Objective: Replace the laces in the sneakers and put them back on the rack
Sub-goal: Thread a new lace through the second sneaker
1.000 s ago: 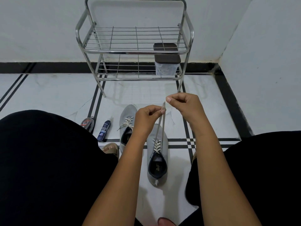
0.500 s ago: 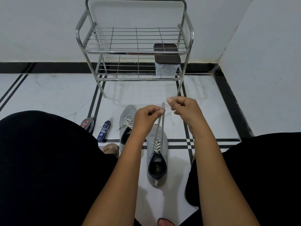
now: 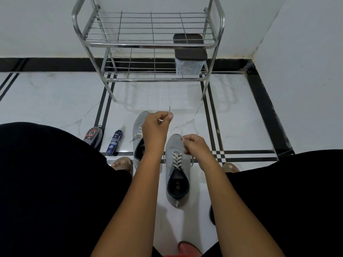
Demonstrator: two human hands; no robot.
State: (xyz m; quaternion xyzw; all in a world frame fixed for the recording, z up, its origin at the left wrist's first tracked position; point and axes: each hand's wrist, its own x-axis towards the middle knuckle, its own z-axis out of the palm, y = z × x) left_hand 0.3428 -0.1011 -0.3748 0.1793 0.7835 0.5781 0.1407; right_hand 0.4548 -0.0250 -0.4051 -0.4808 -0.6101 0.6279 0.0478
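We look down at a gray sneaker (image 3: pixel 177 175) on the white floor (image 3: pixel 55 101). It sits between two knees in black cloth, and we use it as our marker. Its cream lace (image 3: pixel 176 158) is crossed up the front.

The left hand (image 3: pixel 156 127) is up past the sneaker's toe. Its fingers pinch one lace end, and a thin tip sticks up above the fist. The fist hides how the lace runs down from there.

The right hand (image 3: pixel 196 145) is just over the toe, a bit to the right. Its fingers are curled and pinch the other lace end, with a short tip poking out. We cannot see the lace under this hand either.

A second gray sneaker (image 3: pixel 138 132) lies just left of the first. The left arm covers much of it, so we see only some of its lace.

Farther left stand a blue spray can (image 3: pixel 114 142) and a black bottle (image 3: pixel 92 135). The bottle's bottom is hidden by the knee. Their words are too small to read.

The metal rack (image 3: pixel 148 43) stands well past the toe, by the wall. Its top is cut off. On its low shelf, at the right, sits a clear box with a dark lid (image 3: pixel 189 58). We cannot tell what is in it.
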